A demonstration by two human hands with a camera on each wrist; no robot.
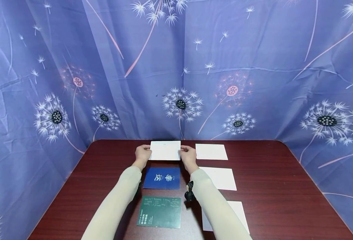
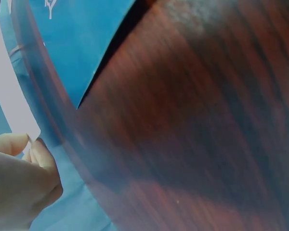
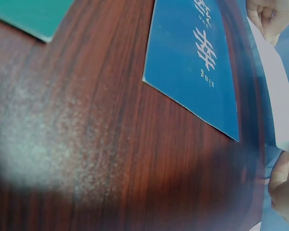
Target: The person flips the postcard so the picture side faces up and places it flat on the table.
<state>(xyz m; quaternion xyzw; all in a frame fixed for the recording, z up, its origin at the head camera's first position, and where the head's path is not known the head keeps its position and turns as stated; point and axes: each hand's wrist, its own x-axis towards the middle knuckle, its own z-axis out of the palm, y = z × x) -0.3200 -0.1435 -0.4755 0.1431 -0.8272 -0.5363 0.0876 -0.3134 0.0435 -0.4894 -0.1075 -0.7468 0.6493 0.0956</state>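
A white card (image 1: 165, 151) is held up near the far edge of the table, its plain face towards the head camera. My left hand (image 1: 142, 155) pinches its left end between thumb and fingers, as the left wrist view shows at the card's corner (image 2: 19, 110). At the opposite end my right hand (image 1: 189, 156) pinches it the same way. Just below the hands lies a blue card (image 1: 162, 178) with large white characters. Closer to me is a green card (image 1: 159, 212) with lettering.
To the right, a column of three white cards lies on the dark red wooden table (image 1: 272, 193): a far one (image 1: 211, 152), a middle one (image 1: 221, 178) and a near one (image 1: 238, 213). The right forearm partly covers the nearer two. A blue dandelion-print curtain (image 1: 146, 100) hangs behind the table.
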